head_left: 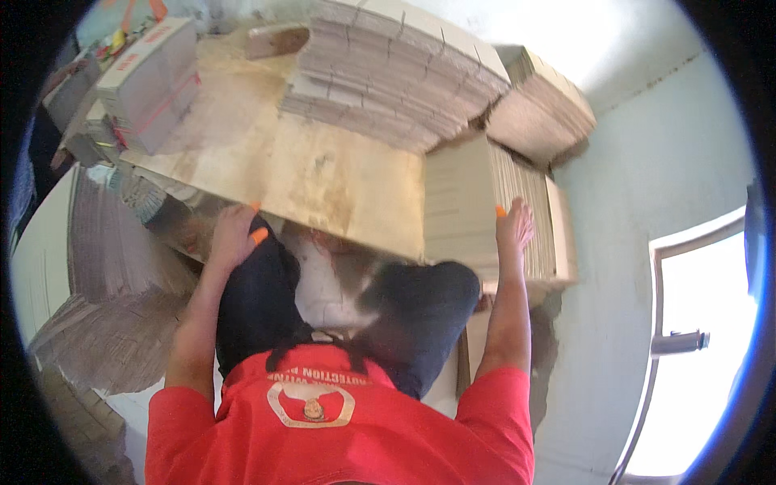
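Observation:
My left hand (233,236) is at the near edge of a low, stained wooden board (323,174). Orange coverings show on two of its fingertips, which are spread apart with nothing between them. My right hand (515,228) reaches over a stack of brown cardboard sheets (457,194) to the right of the board. Its fingers lie stretched along the stack's layered edge, slightly blurred, and the thumb has an orange tip. Whether the right fingers press on the sheets or hover just above them is hard to see.
Tall piles of folded cardboard (388,73) line the board's far side, with another bundle (541,105) behind on the right. A bound grey block (153,85) stands far left. More sheet stacks (121,234) lean at the left. A bright window (695,347) is at right.

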### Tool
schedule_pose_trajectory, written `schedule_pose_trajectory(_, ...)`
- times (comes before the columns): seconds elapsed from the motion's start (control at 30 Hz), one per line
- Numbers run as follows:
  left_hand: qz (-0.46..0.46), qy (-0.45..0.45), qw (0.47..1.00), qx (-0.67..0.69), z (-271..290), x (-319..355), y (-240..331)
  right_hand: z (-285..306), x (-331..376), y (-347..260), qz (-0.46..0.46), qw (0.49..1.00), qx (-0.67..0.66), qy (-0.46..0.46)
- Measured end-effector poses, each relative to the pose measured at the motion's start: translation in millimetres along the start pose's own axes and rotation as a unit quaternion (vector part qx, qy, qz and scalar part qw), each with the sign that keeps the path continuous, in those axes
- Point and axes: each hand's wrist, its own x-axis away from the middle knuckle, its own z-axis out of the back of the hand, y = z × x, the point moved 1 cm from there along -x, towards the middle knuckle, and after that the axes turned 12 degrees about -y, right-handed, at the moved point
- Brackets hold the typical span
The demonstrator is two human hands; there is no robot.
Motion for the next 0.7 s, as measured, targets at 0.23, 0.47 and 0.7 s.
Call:
schedule_pose_trajectory(0.23, -0.016, 0.114, 0.992, -0.054, -5, 20, -12, -67, -53, 4, -0.013, 0.997, 0.044, -0.057)
schedule_pose_trajectory(0.47, 0.023, 0.056, 0.998, -0.015, 9, 12, -8, -48, -70, 20, -0.025, 0.986, -0.128, -0.106)
schedule_pose_trajectory(0.7, 0.050, 0.008, 0.999, 0.001, 4, -13, -7, -50, -42, 92, -0.056, 0.902, -0.425, -0.059)
